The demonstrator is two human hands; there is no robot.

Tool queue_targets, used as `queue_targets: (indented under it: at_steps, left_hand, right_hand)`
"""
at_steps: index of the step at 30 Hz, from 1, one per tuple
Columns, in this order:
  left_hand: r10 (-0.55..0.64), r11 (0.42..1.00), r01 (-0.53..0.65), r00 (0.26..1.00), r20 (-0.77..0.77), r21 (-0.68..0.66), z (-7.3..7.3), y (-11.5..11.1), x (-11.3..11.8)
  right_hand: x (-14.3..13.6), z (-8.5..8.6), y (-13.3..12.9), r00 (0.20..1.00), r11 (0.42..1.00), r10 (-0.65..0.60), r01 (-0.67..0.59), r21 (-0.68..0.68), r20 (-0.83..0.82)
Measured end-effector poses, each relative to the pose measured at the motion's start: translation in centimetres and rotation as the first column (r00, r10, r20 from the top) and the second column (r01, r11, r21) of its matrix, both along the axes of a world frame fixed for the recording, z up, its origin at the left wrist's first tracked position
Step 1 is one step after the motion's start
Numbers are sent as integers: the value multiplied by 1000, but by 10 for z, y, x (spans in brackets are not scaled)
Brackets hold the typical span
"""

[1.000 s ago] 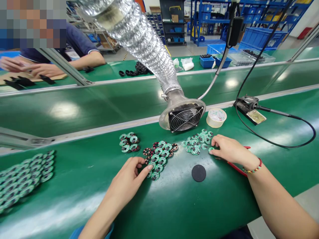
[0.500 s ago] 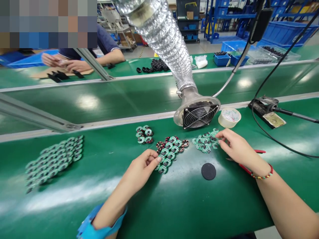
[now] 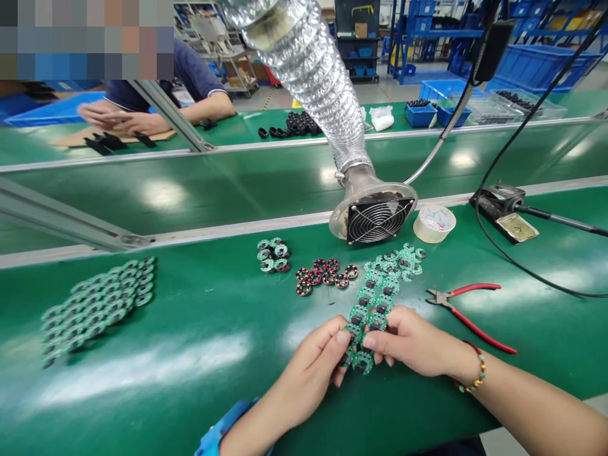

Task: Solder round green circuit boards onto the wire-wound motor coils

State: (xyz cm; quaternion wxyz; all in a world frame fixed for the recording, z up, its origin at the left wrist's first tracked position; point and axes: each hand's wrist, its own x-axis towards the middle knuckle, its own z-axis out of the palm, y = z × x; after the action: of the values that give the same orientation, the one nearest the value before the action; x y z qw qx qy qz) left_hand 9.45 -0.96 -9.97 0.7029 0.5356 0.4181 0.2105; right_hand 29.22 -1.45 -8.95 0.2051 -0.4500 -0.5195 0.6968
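Both hands are on a strip of joined round green circuit boards (image 3: 365, 296), held tilted above the green bench. My left hand (image 3: 316, 364) pinches its lower left edge, and my right hand (image 3: 413, 342) grips its right edge. Behind the strip's far end lies a pile of loose green boards (image 3: 408, 261). Several copper-and-black rings (image 3: 327, 277) sit to the left of the strip. Farther left is a small group of rings with green boards on them (image 3: 273, 255).
Red-handled cutters (image 3: 475, 316) lie right of my right hand. A fan hood (image 3: 380, 218) hangs over the back, beside a tape roll (image 3: 434, 223) and a soldering iron stand (image 3: 498, 206). Many board assemblies (image 3: 99, 304) stand at left. A person's hands (image 3: 126, 120) are across the bench.
The green strip has come off the rings toward me, with both hands now on it. My right hand has left the loose pile, and the black disc is no longer visible.
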Motion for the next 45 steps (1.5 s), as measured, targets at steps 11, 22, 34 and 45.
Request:
queue_targets:
  at_steps: [11, 22, 34, 45]
  left_hand:
    - [174, 957, -104, 953, 247, -272, -13, -13, 17]
    - [73, 997, -73, 992, 103, -4, -11, -12, 16]
    - [-75, 997, 74, 991, -115, -10, -13, -6, 7]
    - [-5, 986, 1, 1000, -22, -169, -10, 3, 6]
  right_hand:
    - [-1, 0, -5, 964, 998, 1, -19, -63, -267]
    - [-4, -6, 1, 984, 984, -112, 90, 154, 142]
    - [18, -5, 11, 924, 903, -352, 293, 315, 150]
    - [18, -5, 12, 964, 964, -257, 261, 48, -73]
